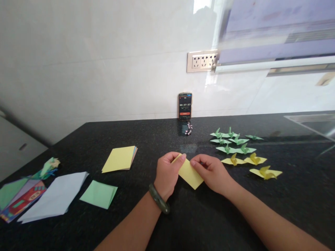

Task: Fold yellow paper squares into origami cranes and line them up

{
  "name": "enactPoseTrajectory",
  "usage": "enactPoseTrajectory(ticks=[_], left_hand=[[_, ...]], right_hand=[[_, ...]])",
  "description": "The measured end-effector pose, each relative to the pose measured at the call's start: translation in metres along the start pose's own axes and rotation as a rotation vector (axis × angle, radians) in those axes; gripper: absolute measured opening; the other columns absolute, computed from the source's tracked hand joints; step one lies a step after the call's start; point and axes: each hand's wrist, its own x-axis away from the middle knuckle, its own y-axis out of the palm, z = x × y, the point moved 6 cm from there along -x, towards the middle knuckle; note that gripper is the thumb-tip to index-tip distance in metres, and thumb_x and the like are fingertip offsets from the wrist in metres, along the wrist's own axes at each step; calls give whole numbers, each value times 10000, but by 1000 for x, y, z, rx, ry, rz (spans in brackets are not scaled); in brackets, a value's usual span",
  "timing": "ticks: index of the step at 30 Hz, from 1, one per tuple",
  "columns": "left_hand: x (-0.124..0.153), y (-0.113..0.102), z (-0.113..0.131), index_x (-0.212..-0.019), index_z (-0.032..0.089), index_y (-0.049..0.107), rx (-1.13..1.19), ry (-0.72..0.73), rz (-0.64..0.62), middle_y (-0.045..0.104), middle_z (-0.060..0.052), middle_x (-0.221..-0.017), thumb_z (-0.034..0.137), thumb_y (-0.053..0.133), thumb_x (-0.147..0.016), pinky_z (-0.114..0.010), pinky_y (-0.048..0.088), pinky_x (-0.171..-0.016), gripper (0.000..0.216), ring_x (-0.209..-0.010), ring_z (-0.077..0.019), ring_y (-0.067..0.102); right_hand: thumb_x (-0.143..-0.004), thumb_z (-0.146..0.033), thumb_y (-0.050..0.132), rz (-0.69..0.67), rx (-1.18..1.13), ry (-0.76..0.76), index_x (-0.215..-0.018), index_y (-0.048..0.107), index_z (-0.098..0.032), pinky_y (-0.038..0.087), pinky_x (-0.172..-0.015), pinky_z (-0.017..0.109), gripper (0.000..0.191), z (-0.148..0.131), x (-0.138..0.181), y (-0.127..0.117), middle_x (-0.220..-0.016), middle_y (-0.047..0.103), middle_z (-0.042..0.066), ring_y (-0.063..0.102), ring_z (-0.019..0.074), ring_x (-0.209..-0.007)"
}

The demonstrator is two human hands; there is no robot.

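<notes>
A folded yellow paper square (190, 174) lies on the black counter (183, 223) between my hands. My left hand (167, 172) pinches its upper left edge, fingers curled, with a dark green bangle on that wrist. My right hand (211, 171) presses its fingers together on the paper's right edge. Both hands rest low on the counter, close together.
Finished paper cranes, green (231, 141) and yellow (252, 164), sit to the right. A stack of yellow sheets (119, 158), a green sheet (99, 194), pale blue sheets (56, 197) and patterned packaging (18, 198) lie left. A phone (185, 105) leans on the wall beneath a socket strip (202, 61).
</notes>
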Motion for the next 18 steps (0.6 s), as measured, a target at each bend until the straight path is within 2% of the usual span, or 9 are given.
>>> enactPoseTrajectory(ticks=[4, 9, 12, 14, 16, 18], left_hand=[[-1, -2, -2, -663, 134, 586, 7, 5, 12, 533, 16, -564, 388, 640, -698, -203, 368, -478, 261, -498, -77, 453], [-2, -4, 0, -665, 135, 581, -24, 49, 40, 515, 20, -567, 385, 628, -712, -197, 351, -474, 259, -502, -71, 433], [-3, -5, 1, -684, 138, 579, -57, 73, 47, 541, 6, -586, 390, 596, -739, -218, 384, -488, 259, -514, -89, 462], [-2, -7, 8, -732, 144, 606, -201, 181, 57, 590, -22, -651, 370, 581, -754, -258, 437, -552, 228, -586, -123, 516], [4, -5, 26, -857, 175, 649, -476, 443, 83, 641, -53, -839, 290, 614, -733, -339, 464, -747, 173, -804, -179, 557], [13, 5, 38, -950, 233, 664, -792, 679, 33, 622, -61, -1017, 230, 606, -737, -446, 369, -931, 221, -1030, -236, 480]], right_hand=[[-841, -317, 456, 38, 45, -7, -701, 589, -168, 398, -543, 229, 243, -2, 1, -2, -644, 591, 11, 523, 126, -600], [-828, -313, 487, -37, 61, -21, -759, 606, -172, 397, -545, 227, 196, -3, 0, 3, -668, 601, 7, 523, 123, -602], [-832, -262, 470, -28, 101, -37, -727, 592, -173, 395, -547, 225, 184, -3, 1, 3, -638, 584, 0, 516, 119, -589], [-836, -236, 459, -8, 155, -65, -725, 583, -175, 391, -550, 227, 177, -4, 1, 0, -638, 580, 1, 515, 122, -592], [-833, -207, 456, -1, 262, -136, -719, 572, -174, 388, -569, 239, 166, -8, 1, -3, -657, 579, 11, 517, 131, -618], [-832, -178, 449, -9, 395, -237, -723, 566, -169, 390, -610, 259, 160, -14, 2, -4, -692, 582, 29, 519, 149, -671]])
